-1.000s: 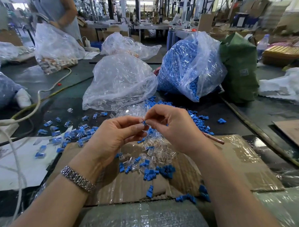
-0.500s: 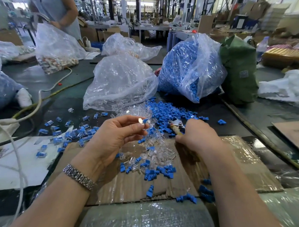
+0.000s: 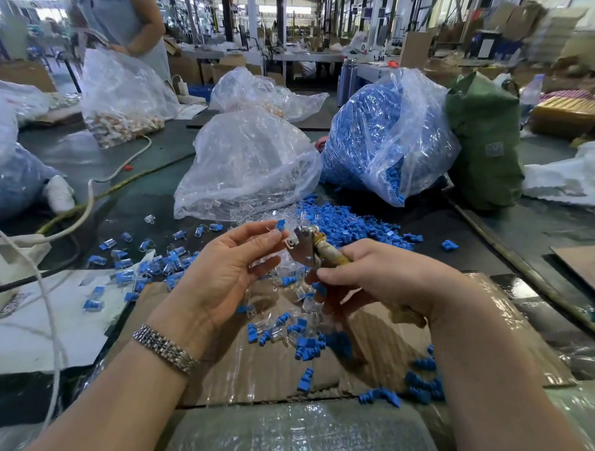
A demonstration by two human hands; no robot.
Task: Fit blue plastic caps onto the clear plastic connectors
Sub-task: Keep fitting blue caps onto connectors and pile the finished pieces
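The left hand pinches a small clear plastic connector with a blue plastic cap on it between thumb and fingertips, palm turned up, the other fingers loosely curled. Just beside it, the right hand grips the worn yellowish handle of a metal hand tool, fingers curled round it, the steel head pointing at the held connector; whether the head touches the piece I cannot tell. A silver metal link bracelet sits on the left wrist. Under both hands lies a taped brown cardboard sheet strewn with loose blue caps and clear connectors. To the left, a scatter of capped blue-and-clear pieces spreads over the dark table and a white sheet. Further out stand a crumpled clear plastic bag, a clear bag full of blue caps with caps spilling from its mouth, and a green sack beside it. A person in a light apron stands at the far left.
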